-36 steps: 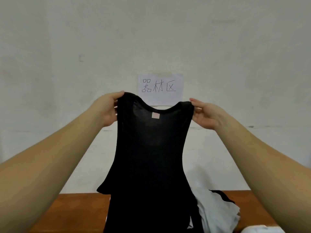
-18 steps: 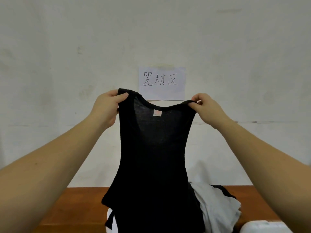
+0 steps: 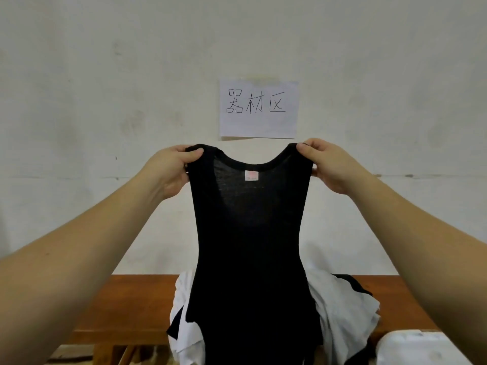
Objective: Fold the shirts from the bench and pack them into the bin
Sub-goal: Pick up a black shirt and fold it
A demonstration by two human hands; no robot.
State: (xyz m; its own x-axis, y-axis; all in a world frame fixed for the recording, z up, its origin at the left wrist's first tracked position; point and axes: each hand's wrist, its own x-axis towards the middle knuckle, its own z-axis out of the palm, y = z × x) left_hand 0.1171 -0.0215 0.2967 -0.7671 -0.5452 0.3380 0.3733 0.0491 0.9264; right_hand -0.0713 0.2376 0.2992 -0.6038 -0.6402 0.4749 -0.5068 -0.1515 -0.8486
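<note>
A black sleeveless shirt [image 3: 250, 246] hangs upright in front of me, its pink neck label facing me. My left hand [image 3: 171, 169] pinches its left shoulder strap and my right hand [image 3: 329, 164] pinches its right strap, both at the same height. The shirt's lower part drapes over a pile of white and black shirts [image 3: 342, 312] on the brown wooden bench [image 3: 131, 306]. A corner of the white bin [image 3: 416, 349] shows at the bottom right.
A pale wall stands close behind the bench, with a paper sign [image 3: 259, 109] taped to it above the shirt. Bench legs and floor show at the lower left.
Both hands have shifted on the straps and spread apart, so the shirt now hangs flat and wider. The view has tilted down, showing more of the bench, the pile and the bin.
</note>
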